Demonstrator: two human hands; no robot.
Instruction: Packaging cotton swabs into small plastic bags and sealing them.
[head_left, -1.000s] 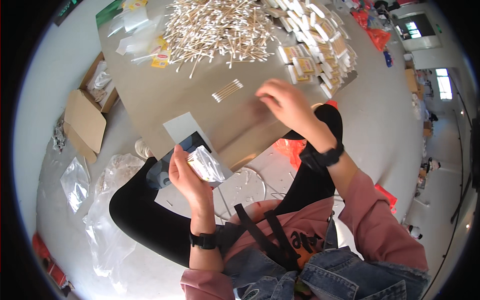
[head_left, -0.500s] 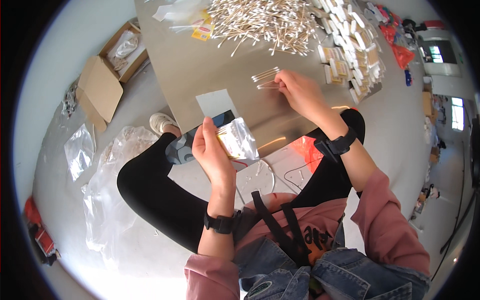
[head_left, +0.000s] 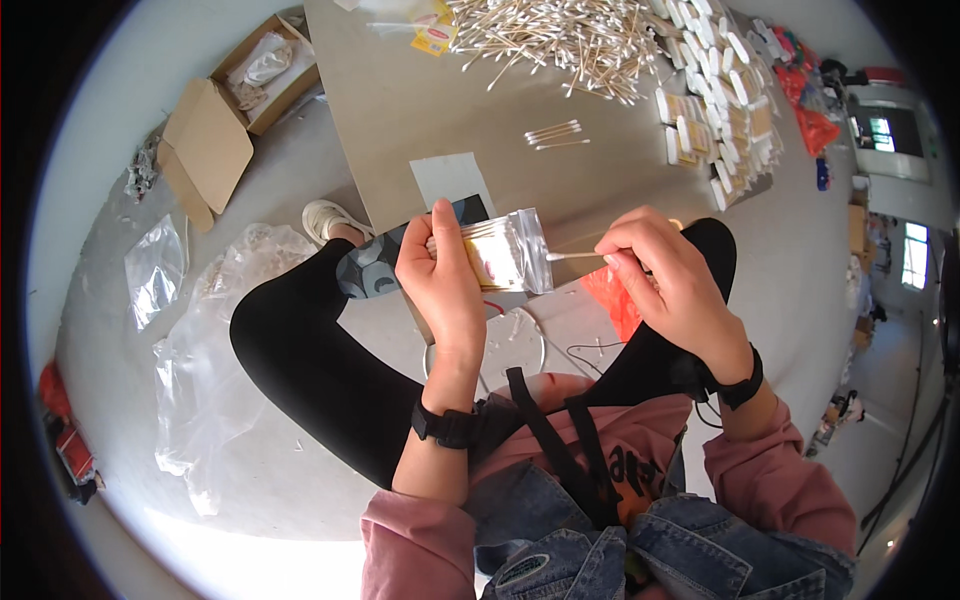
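My left hand [head_left: 437, 275] is closed around a small clear plastic bag [head_left: 525, 252] with cotton swabs and a yellow-and-white card in it. The bag's clear end points toward my right hand [head_left: 668, 280]. Between the thumb and fingers of that hand I pinch a cotton swab [head_left: 578, 255], its white tip close to the bag's end. A few more swabs [head_left: 553, 132] lie side by side on the tabletop [head_left: 400, 110], beyond my hands. Farther back spreads a large heap of loose cotton swabs [head_left: 560, 40].
Filled packs of swabs [head_left: 735, 90] are stacked at the table's right. A white card [head_left: 447, 180] lies near its front edge. An open cardboard box [head_left: 285, 80] stands on the floor at the left, near clear plastic sheeting [head_left: 215, 370]. A red bag [head_left: 610, 298] hangs below the table.
My right hand has come back from the swabs on the table toward the bag with a swab in its fingers. My left hand has turned the bag more level.
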